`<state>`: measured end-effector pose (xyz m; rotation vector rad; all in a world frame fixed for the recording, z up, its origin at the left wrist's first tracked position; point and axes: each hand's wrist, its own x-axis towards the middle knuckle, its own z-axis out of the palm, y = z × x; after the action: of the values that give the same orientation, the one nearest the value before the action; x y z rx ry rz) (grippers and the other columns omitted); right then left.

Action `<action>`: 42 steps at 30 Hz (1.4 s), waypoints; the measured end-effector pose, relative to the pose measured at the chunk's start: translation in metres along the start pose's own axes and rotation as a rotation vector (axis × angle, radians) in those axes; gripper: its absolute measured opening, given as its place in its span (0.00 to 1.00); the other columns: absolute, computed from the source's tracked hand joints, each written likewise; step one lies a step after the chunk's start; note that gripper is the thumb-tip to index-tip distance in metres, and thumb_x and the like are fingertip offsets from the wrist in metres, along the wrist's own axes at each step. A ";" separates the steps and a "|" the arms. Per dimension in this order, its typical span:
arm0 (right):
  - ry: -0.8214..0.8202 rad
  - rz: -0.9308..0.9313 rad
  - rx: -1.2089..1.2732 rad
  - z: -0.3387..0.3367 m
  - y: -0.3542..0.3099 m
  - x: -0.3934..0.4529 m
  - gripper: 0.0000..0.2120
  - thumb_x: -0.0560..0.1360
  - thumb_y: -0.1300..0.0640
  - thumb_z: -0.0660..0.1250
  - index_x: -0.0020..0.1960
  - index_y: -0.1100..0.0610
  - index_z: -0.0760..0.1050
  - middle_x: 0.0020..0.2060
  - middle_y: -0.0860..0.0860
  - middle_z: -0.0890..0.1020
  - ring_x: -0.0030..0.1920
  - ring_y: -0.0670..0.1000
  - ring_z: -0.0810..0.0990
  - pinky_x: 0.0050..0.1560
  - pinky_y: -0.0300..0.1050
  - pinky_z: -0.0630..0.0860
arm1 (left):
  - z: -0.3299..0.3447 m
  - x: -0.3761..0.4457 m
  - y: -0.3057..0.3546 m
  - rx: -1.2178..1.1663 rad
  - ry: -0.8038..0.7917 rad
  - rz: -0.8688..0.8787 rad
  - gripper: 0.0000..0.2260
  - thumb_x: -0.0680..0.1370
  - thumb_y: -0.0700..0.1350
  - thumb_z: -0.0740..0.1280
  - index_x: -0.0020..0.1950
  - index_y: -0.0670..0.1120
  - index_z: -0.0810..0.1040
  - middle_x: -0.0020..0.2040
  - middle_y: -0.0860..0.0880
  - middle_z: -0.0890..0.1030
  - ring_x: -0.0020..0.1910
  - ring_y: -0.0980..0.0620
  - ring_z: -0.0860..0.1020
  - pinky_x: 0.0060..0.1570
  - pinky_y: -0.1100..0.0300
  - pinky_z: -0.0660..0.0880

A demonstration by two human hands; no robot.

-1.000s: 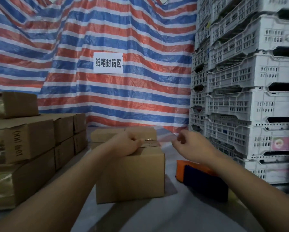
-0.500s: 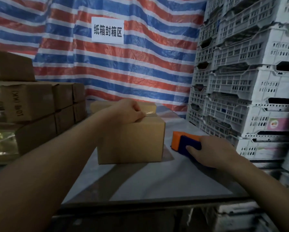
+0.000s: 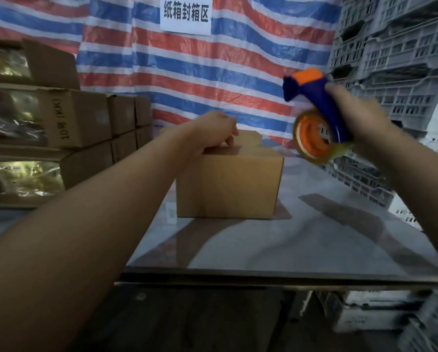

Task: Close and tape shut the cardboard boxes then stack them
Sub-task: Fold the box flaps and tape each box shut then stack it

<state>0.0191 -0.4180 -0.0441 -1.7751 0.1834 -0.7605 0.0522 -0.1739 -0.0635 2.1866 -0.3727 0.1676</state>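
Left hand [image 3: 216,132] rests on the box [image 3: 228,181] at mid-table, fingers curled at the flaps; right hand [image 3: 355,115] grips the raised tape dispenser [image 3: 317,118]. Keep flaps flat; start tape over the edge.

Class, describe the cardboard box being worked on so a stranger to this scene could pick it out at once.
Start at the striped tarpaulin with its white sign, then drop to the grey table before it. The cardboard box stands there alone, the left hand resting on its top. Unlike the stacked boxes at left, it is plain, unprinted and apart from the pile.
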 end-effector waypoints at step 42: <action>-0.703 -0.019 -0.253 0.093 -0.064 0.016 0.15 0.80 0.40 0.64 0.51 0.51 0.77 0.22 0.48 0.76 0.19 0.45 0.72 0.22 0.37 0.72 | -0.029 0.005 -0.030 -1.313 0.049 -0.195 0.15 0.79 0.43 0.68 0.64 0.40 0.74 0.37 0.48 0.74 0.28 0.57 0.72 0.27 0.67 0.70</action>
<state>0.0697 -0.3291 0.0059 -2.1796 -0.2183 -0.0918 0.0669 -0.1350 -0.0677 0.9049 -0.1440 -0.1206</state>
